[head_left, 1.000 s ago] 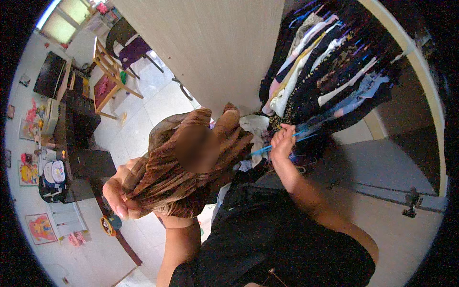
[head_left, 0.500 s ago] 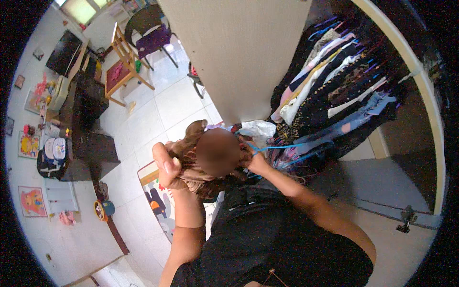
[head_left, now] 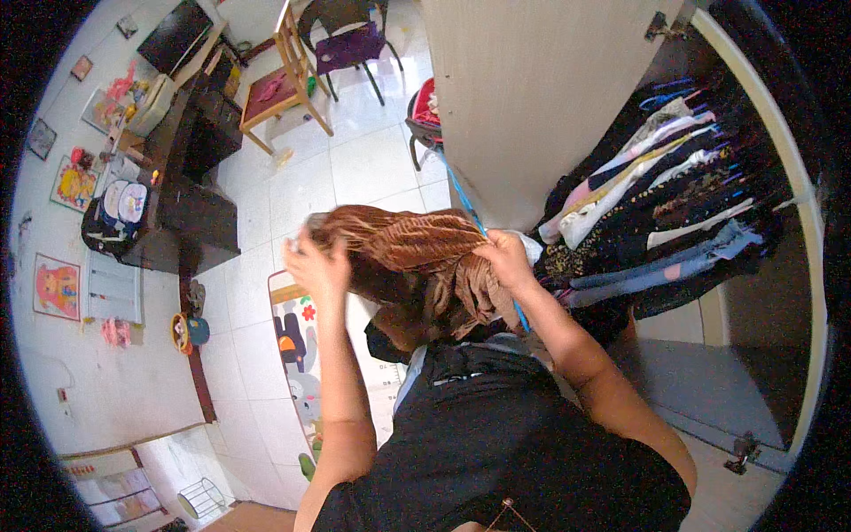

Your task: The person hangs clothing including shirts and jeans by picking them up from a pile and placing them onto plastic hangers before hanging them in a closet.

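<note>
A brown pleated garment (head_left: 403,239) with a striped sheen stretches in front of me, between my two hands. A thin blue hanger (head_left: 466,199) runs along its right end. My right hand (head_left: 510,260) is closed round the cloth there, with the hanger passing by its fingers. At the garment's left end is my left hand (head_left: 321,266), its fingers smeared by motion. Whether they grip the cloth cannot be made out. Below, a darker fold of the garment hangs over my black shirt (head_left: 532,426).
An open wardrobe holds a row of hanging clothes (head_left: 656,195) at the right; its pale door (head_left: 523,89) stands ahead. A wooden chair (head_left: 279,93) and a dark desk (head_left: 199,133) are at the far left. A patterned mat (head_left: 297,355) lies on the tiled floor.
The garment, bunched between my hands before, is now spread wider, and my right hand has moved right. The hanger has swung from pointing right to steeply upright. The view has shifted left.
</note>
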The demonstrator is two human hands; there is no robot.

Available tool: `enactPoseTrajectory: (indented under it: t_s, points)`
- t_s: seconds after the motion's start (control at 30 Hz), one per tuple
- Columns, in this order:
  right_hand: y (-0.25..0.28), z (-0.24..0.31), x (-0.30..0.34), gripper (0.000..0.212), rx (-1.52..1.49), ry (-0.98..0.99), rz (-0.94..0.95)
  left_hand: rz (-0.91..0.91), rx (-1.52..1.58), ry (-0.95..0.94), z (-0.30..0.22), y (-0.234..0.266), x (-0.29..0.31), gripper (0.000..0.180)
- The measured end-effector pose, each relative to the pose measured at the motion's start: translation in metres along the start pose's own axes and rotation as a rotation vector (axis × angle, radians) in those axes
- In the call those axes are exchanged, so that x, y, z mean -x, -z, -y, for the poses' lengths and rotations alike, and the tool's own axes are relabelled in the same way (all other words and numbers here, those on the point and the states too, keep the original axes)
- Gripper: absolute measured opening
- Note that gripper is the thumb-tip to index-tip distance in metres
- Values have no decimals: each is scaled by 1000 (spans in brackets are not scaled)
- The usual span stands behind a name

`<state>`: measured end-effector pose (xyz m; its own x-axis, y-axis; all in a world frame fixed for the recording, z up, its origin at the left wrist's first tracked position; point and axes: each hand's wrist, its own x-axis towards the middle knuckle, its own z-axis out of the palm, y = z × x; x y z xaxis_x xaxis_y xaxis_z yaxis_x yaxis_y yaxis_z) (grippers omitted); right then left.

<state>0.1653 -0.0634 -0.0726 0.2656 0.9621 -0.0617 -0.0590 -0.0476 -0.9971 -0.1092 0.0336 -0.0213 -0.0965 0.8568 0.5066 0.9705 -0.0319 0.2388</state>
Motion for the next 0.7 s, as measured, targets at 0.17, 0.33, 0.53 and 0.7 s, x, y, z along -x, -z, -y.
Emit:
enactPoseTrajectory:
  t_s: [0.17,0.33,0.53,0.7]
  points:
    - [-36,25,-1,14,-359,-194,-111,1062,604,-365,-53,-11,102,68]
    - [-65,58,3,16,-175,-49,73,1042,892,-32,-71,-27,131,58]
    - [-38,106,-9,21,-103,18,67,879,1938,893,-55,-33,82,48]
    - [-14,81,12,29,343,170,145,870,2629,831,-49,-47,59,43]
